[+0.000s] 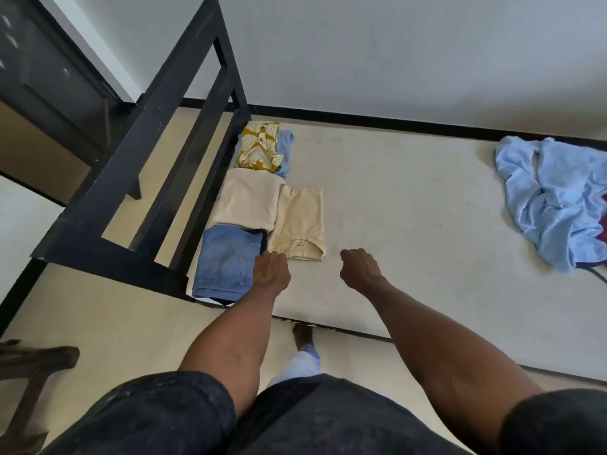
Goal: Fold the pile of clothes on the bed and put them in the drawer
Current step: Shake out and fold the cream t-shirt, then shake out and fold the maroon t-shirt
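folded stacks on the left, loose clothes far right

the left hand [272, 270] hovers at the right edge of the folded jeans [226, 261], fingers loosely bent and holding nothing. the right hand [358, 268] hangs over the bare mattress [410, 224], fingers curled under, nothing in it. just beyond the hands lies a folded cream shirt [299, 221], touching a beige folded piece [248, 199] on its left. farther off sits a mustard patterned garment [261, 146]. well apart at far right, a crumpled light blue garment [551, 195] lies unfolded.
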The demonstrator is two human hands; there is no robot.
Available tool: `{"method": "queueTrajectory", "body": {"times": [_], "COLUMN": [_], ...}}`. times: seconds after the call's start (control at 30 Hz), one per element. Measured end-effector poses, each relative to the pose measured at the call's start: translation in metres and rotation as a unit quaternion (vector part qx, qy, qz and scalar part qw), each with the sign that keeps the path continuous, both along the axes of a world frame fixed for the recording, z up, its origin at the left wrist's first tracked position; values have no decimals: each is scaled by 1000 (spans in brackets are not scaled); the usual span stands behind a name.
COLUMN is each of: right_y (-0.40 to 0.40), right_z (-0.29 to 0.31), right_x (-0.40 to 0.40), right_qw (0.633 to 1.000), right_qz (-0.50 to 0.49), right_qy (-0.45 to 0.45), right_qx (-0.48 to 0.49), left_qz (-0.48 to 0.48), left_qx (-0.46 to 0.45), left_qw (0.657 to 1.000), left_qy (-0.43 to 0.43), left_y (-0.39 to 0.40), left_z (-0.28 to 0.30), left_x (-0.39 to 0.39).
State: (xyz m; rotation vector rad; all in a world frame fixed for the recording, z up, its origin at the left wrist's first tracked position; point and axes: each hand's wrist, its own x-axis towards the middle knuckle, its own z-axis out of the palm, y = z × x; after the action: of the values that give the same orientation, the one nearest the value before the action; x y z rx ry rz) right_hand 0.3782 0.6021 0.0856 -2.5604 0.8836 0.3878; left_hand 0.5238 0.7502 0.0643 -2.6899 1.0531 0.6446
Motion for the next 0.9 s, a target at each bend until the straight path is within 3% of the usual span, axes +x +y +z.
{"method": "queueTrajectory", "body": {"times": [0.27,0.53,0.9], "right_y": [-23,-96,-277], "right_z": [35,32,10], "right_x": [-159,-305,-456], "right_qw": [996,980,935], "right_qz": [-50,-187,-352], "right_qy": [-58,-67,-17], "right_qx": [-54,-33,-37], "left_qz": [-25,-94,-149], "left_qx": [-89,-134,-133], "left_qw": [996,986,970], "left_qy": [2,43,137], "left_y": [-52,-142,-357], "left_z": [30,18,-4], "left_x": [-154,-278,-372]}}
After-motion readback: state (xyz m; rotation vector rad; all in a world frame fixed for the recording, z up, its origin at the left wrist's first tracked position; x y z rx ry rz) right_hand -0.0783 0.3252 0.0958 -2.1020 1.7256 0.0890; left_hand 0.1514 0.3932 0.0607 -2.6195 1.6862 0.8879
